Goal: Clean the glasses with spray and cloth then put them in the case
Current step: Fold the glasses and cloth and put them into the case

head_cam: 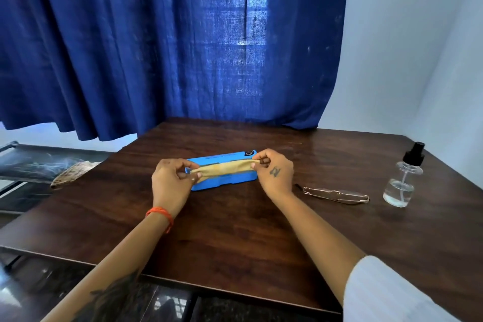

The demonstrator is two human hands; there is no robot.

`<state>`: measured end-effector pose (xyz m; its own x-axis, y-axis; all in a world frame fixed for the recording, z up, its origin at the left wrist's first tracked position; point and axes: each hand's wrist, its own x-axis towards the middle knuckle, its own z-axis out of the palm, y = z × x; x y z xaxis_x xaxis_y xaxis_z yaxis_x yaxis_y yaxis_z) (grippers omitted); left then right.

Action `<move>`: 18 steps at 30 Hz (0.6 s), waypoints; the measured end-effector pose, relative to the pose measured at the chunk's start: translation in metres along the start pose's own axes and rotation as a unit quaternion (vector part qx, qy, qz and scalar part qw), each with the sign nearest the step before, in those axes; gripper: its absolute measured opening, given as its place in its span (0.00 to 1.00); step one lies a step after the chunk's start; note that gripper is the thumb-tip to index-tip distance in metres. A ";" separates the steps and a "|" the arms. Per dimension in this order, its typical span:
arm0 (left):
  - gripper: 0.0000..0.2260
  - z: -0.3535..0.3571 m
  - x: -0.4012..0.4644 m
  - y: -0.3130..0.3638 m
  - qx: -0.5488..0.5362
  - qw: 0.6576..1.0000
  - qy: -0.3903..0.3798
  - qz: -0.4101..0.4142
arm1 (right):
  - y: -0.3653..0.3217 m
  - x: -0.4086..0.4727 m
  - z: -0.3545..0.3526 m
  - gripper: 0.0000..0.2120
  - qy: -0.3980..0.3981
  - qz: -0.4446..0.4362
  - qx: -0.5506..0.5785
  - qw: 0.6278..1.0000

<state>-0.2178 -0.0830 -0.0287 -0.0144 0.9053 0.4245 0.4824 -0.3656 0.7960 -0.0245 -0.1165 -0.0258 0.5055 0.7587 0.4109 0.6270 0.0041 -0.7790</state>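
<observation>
A yellow cloth [224, 168] is stretched taut between my two hands above the blue glasses case [227, 181], which lies in the middle of the dark wooden table [235, 230]. My left hand [172, 178] pinches the cloth's left end and my right hand [274, 171] pinches its right end. The folded thin-framed glasses [337, 195] lie on the table just right of my right hand. A clear spray bottle [402, 180] with a black nozzle stands farther right. Whether the case is open or closed is unclear.
A blue curtain [170, 42] hangs behind the table's far edge. A cot [31, 162] with a patterned cloth [70, 174] on it sits beyond the table's left edge. A white wall [418, 60] is on the right.
</observation>
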 end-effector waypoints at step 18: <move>0.12 0.015 0.019 -0.024 -0.005 1.000 0.019 -0.007 | 0.008 -0.008 0.027 0.06 0.032 -0.144 -0.186 0.971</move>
<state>-0.2162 -0.0535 -0.0459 -0.0550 0.9019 0.4285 0.4726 -0.3545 0.8069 -0.0391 -0.1046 -0.0483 0.3053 0.7183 0.6251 0.9131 -0.0345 -0.4063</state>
